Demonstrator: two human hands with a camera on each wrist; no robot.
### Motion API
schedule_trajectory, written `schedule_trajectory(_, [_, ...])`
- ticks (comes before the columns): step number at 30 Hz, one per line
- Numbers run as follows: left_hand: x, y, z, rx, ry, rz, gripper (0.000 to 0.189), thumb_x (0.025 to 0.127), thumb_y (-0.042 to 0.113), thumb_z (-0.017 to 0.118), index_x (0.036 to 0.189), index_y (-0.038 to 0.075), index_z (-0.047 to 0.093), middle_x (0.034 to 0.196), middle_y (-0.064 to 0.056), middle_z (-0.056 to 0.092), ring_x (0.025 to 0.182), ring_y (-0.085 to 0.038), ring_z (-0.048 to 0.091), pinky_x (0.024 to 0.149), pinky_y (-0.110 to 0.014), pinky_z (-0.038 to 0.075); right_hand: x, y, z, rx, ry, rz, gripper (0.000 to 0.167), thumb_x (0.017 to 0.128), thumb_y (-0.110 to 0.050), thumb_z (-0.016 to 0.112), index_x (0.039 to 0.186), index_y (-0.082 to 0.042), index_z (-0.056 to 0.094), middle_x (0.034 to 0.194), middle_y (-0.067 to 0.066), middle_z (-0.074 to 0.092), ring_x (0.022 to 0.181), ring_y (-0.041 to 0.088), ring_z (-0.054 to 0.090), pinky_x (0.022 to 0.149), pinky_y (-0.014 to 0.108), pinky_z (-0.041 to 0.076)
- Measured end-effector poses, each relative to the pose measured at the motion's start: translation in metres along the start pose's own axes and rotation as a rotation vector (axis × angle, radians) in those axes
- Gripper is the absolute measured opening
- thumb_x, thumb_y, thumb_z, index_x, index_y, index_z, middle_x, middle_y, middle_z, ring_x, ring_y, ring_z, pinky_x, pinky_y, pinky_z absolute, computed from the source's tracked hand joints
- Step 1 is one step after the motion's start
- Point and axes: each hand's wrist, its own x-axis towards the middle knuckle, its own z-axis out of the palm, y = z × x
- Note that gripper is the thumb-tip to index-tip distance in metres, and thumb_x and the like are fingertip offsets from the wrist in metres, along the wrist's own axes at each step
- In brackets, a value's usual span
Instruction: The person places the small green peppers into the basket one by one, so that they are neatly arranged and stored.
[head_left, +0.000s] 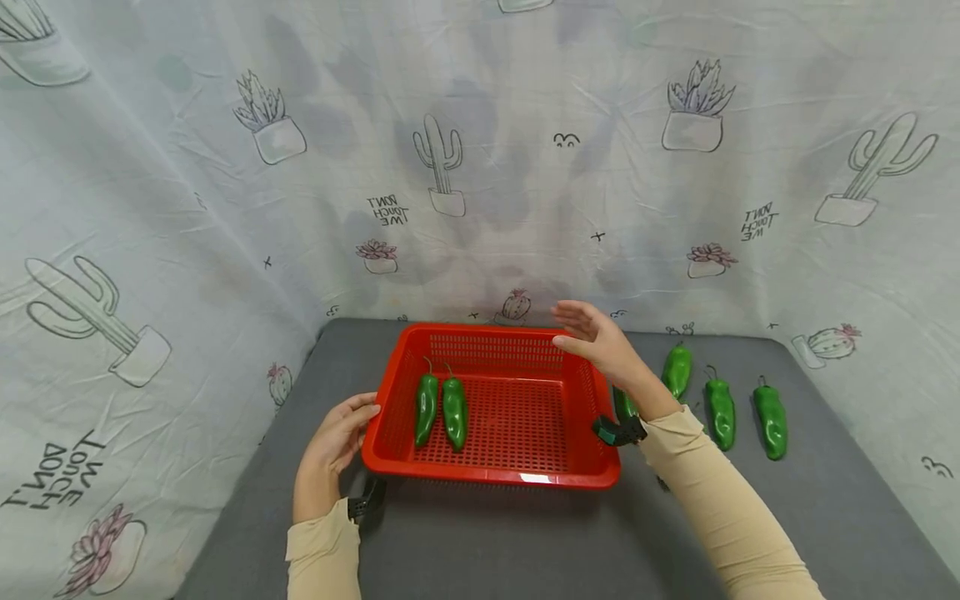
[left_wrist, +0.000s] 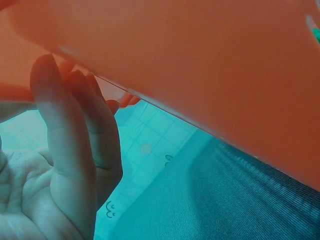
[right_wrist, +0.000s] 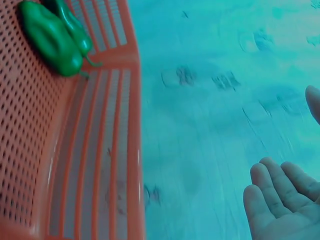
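Note:
A red plastic basket point(head_left: 517, 421) with slotted walls and a perforated bottom sits in the middle of the head view. Two green peppers point(head_left: 454, 412) lie side by side in its left part, stems toward the far wall. My left hand point(head_left: 339, 437) grips the basket's left rim; in the left wrist view its fingers point(left_wrist: 67, 130) are bent up under the rim. Above the far right corner, my right hand point(head_left: 600, 342) is held with fingers extended and thumb apart, holding nothing. The right wrist view shows that hand's fingers point(right_wrist: 280, 187) apart from the basket wall.
On the grey table point(head_left: 480, 542), several more green peppers lie right of the basket, among them one pepper point(head_left: 770, 421) farthest right. Another pepper point(head_left: 624, 404) is partly hidden by the right forearm. A cactus-print curtain point(head_left: 510, 167) hangs behind and at the sides.

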Motion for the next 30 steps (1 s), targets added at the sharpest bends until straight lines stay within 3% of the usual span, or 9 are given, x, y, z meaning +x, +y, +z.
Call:
schedule_trajectory(5, [0.002, 0.003, -0.001, -0.005, -0.016, 0.015, 0.019, 0.097, -0.001, 0.043, 0.111, 0.005, 0.054, 0.094, 0.000, 0.070, 0.081, -0.013, 0.068, 0.068, -0.027, 0.057, -0.020, 0.005, -0.025, -0.028, 0.078, -0.018, 0.059, 0.094, -0.011, 0.058, 0.144, -0.003, 0.028, 0.145, 0.017, 0.037, 0.135, 0.030, 0.035, 0.109, 0.024, 0.032])
schedule_trajectory(9, [0.003, 0.004, 0.000, -0.012, -0.014, 0.010, 0.018, 0.097, -0.002, 0.044, 0.110, 0.005, 0.054, 0.093, -0.001, 0.070, 0.080, -0.013, 0.068, 0.068, -0.027, 0.057, -0.038, 0.013, -0.045, -0.028, 0.153, -0.027, 0.057, 0.095, -0.010, 0.056, 0.144, -0.001, 0.028, 0.136, -0.002, 0.045, 0.127, 0.010, 0.043, 0.099, 0.015, 0.040])
schedule_trajectory(12, [0.004, 0.004, 0.000, -0.009, -0.003, 0.012, 0.018, 0.096, -0.002, 0.045, 0.110, 0.005, 0.054, 0.093, -0.001, 0.070, 0.080, -0.013, 0.068, 0.068, -0.028, 0.057, -0.050, 0.019, -0.061, 0.015, 0.204, -0.051, 0.054, 0.095, -0.007, 0.055, 0.143, -0.001, 0.031, 0.132, -0.008, 0.048, 0.120, -0.001, 0.046, 0.093, 0.012, 0.043])
schedule_trajectory(18, [0.003, 0.002, 0.001, -0.006, 0.025, 0.005, 0.018, 0.096, -0.001, 0.046, 0.111, 0.005, 0.053, 0.092, -0.001, 0.070, 0.080, -0.013, 0.068, 0.067, -0.027, 0.057, -0.076, 0.033, -0.090, 0.081, 0.255, -0.121, 0.049, 0.095, 0.002, 0.051, 0.140, -0.004, 0.035, 0.132, -0.005, 0.050, 0.118, -0.001, 0.049, 0.089, 0.010, 0.045])
schedule_trajectory(30, [0.000, -0.002, -0.002, -0.011, -0.010, 0.007, 0.018, 0.097, -0.001, 0.045, 0.114, 0.003, 0.052, 0.095, -0.002, 0.069, 0.081, -0.013, 0.069, 0.068, -0.027, 0.057, -0.127, 0.073, -0.145, 0.199, 0.321, -0.207, 0.043, 0.094, 0.008, 0.047, 0.135, -0.004, 0.041, 0.126, -0.001, 0.056, 0.114, 0.004, 0.056, 0.089, 0.011, 0.045])
